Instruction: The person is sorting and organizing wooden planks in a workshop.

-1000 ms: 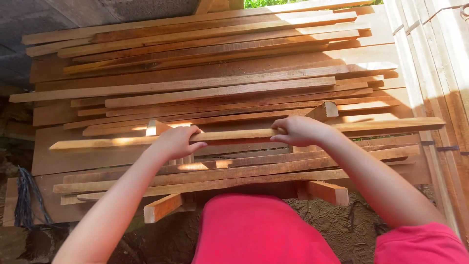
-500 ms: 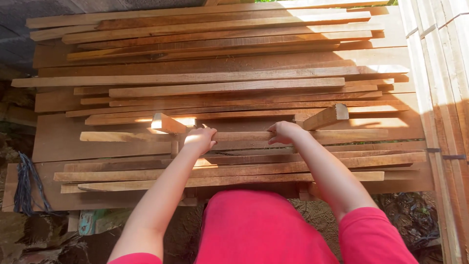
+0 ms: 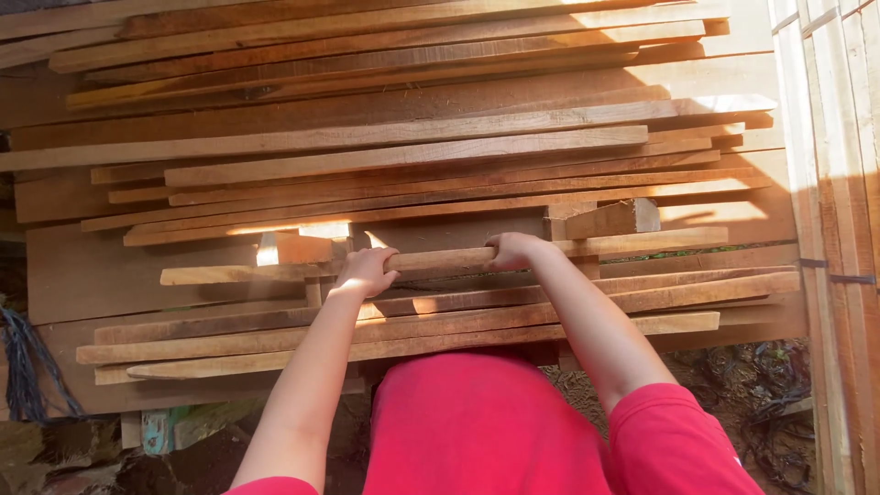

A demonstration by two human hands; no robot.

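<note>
— Now, what do the hands hold?
— Both grip one slat (image 3: 440, 259) lying lengthwise on the stack (image 3: 412, 165): left hand (image 3: 365, 271) and right hand (image 3: 513, 249), fingers curled over its top edge, spaced apart to keep it level.
— Any packaging?
— Only a small teal box (image 3: 158, 429) low on the left; beyond, just boards.

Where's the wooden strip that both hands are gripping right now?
In the head view the wooden strip lies across the middle of the lumber stack, gripped by the left hand and right hand, below two short wood blocks.
</note>
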